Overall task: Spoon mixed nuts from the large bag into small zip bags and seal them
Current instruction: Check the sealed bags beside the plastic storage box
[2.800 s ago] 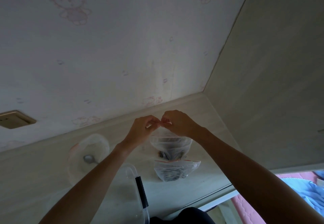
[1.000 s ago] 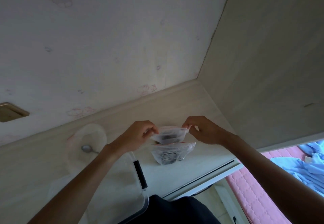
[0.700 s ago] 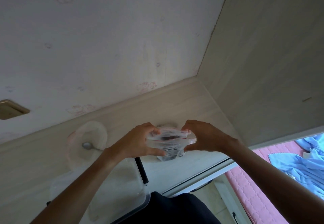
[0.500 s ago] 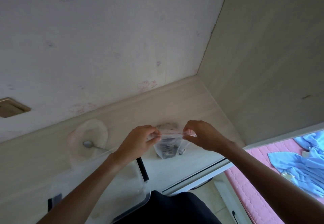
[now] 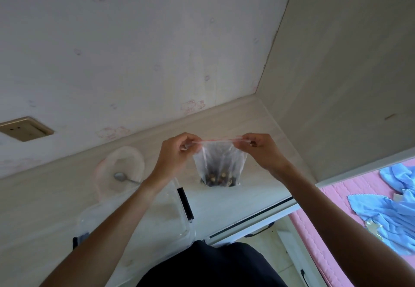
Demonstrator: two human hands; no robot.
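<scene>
We held the small zip bag [image 5: 219, 163] up over the desk [image 5: 242, 199], our left hand [image 5: 177, 154] and right hand [image 5: 261, 149] each pinching an end of its red-lined top strip, nuts [image 5: 221, 177] settled at the bottom. We found no readable writing on it, though the film was hazy. A spoon [image 5: 122, 177] lay in the large bag [image 5: 121, 170] to the left.
</scene>
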